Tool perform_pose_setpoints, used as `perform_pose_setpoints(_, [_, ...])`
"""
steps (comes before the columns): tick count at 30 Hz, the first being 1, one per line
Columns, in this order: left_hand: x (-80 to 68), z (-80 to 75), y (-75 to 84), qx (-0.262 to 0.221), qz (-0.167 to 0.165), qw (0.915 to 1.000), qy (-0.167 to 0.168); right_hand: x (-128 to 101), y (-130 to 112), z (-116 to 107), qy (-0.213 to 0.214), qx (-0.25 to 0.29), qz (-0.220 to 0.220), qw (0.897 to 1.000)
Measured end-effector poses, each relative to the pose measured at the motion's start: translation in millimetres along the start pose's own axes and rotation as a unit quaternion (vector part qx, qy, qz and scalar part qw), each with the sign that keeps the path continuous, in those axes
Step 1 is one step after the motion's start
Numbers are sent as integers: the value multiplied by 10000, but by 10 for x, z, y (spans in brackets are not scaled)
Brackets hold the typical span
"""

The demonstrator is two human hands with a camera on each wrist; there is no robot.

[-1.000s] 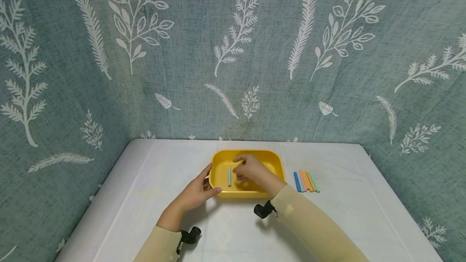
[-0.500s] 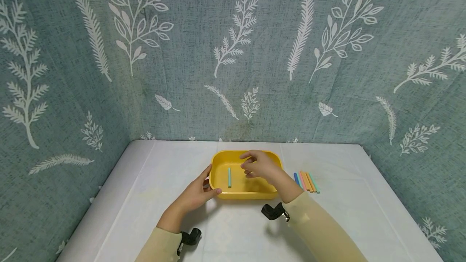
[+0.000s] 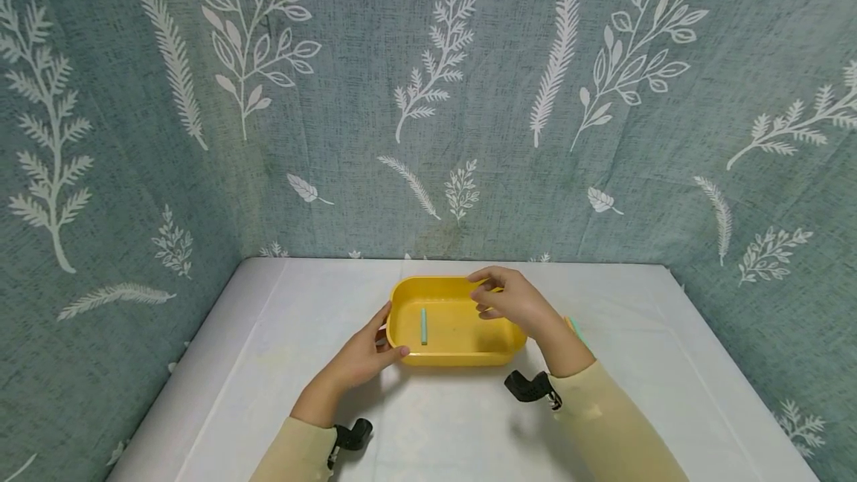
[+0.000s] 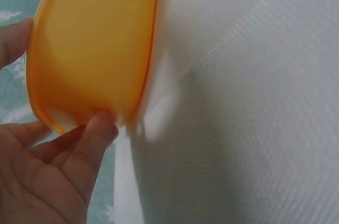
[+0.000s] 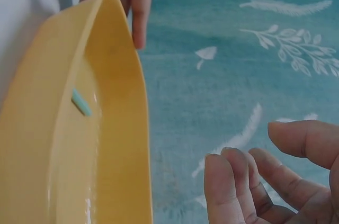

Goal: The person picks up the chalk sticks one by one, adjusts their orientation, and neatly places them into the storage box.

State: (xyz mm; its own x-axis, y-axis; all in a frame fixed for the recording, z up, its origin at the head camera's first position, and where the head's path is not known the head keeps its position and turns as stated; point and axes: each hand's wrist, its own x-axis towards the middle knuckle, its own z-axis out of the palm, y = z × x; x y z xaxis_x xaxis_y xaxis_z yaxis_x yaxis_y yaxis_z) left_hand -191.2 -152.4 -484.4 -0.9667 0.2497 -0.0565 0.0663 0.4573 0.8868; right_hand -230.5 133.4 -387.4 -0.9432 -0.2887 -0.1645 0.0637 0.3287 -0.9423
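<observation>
Yellow tray (image 3: 447, 346): left hand (image 3: 361, 354) grips left rim; teal stick (image 5: 81, 101) inside, left of empty, loosely curled right hand (image 3: 512, 302); left wrist view shows only underside

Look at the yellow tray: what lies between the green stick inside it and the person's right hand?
Nothing but bare tray floor. In the head view, the green stick lies alone in the yellow tray, and the right hand hovers empty over the tray's right side.

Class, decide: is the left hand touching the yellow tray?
Touching. The left wrist view shows the left hand with its thumb pressed against the yellow tray rim.
</observation>
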Motion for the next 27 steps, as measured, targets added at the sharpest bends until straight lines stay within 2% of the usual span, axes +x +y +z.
perform_pose_setpoints(7, [-9,2,14,-17,-10,10000,10,-103,56,-213,338,-191,126,9992])
perform_pose_setpoints(14, [-9,8,13,-46,5,10000,-18,-252,163,-463,490,-197,-124,9985])
perform_pose_setpoints(27, [-17,4,20,19,8,10000,-53,-496,474,-946,1098,-408,-407,9923])
